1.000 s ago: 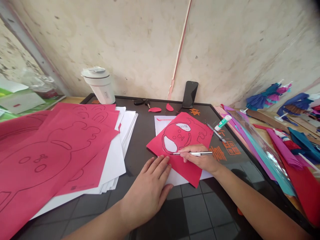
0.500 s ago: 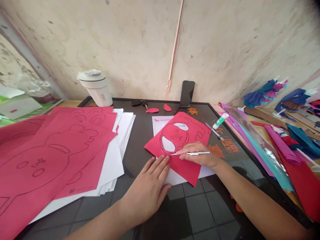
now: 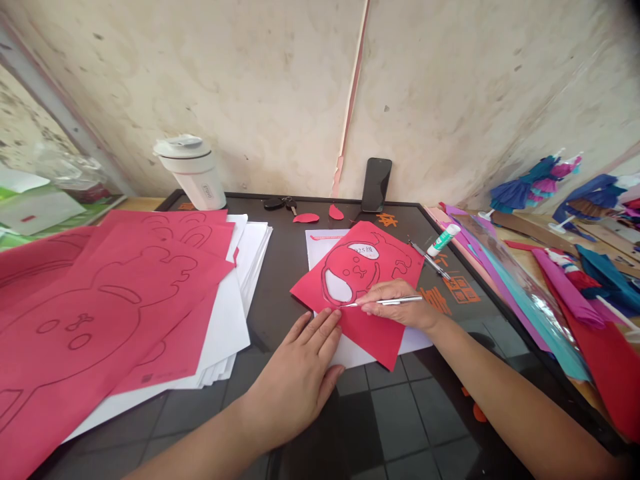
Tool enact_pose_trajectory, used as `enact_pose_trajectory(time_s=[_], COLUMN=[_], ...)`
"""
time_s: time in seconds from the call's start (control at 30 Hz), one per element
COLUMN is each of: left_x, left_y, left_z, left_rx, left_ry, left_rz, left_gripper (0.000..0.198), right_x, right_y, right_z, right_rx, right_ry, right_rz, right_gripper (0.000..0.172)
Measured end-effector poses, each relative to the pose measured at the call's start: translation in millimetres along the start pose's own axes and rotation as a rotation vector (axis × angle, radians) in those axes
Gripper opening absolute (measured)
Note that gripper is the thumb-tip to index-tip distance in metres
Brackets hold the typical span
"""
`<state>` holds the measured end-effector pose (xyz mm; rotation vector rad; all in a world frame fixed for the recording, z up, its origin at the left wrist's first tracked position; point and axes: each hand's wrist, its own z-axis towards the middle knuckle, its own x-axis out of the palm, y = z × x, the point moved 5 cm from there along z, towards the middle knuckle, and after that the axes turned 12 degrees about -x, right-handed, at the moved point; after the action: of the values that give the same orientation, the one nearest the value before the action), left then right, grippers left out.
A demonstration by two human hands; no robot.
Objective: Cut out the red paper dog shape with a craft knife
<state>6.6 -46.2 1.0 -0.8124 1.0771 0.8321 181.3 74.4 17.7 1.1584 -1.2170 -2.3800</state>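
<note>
Dark glass-topped table (image 3: 265,320) bears red paper sheet (image 3: 387,263) over white paper (image 3: 323,243); two openings show white, remaining drawn outlines uncut. Left hand (image 3: 295,380) lies open, pressing the sheet; right hand (image 3: 400,308) grips craft knife (image 3: 395,301), tip at lower-left opening's edge.

Glass tabletop (image 3: 280,347), paper stack (image 3: 225,333), keys (image 3: 277,204), phone (image 3: 376,185) (propped upright)

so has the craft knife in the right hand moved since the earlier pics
Yes, slightly: the craft knife has tilted, its back end swinging up toward the phone at the wall, while its tip stays at about the same spot on the red paper.
</note>
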Motion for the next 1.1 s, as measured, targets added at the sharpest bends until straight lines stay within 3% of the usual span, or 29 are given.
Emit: enact_pose_trajectory(time_s=[0.23, 0.43, 0.8, 1.1], left_x=[1.8, 0.9, 5.2, 2.5], left_y=[0, 0, 1, 1], left_z=[0, -1, -1, 0], left_rx=[0.003, 0.01, -0.003, 0.007], left_ry=[-0.006, -0.023, 0.009, 0.001], left_rz=[0.002, 0.015, 0.06, 0.063], left_gripper=[0.046, 0.045, 0.049, 0.049], right_x=[-1, -12, -4, -1], right_y=[-1, -7, 0, 0], right_z=[-1, -5, -1, 0], right_rx=[0.026, 0.156, 0.216, 0.206], right_ry=[-0.01, -0.235, -0.084, -0.066], right_rz=[0.038, 0.18, 0.109, 0.114], right_gripper=[0.026, 0.024, 0.019, 0.021])
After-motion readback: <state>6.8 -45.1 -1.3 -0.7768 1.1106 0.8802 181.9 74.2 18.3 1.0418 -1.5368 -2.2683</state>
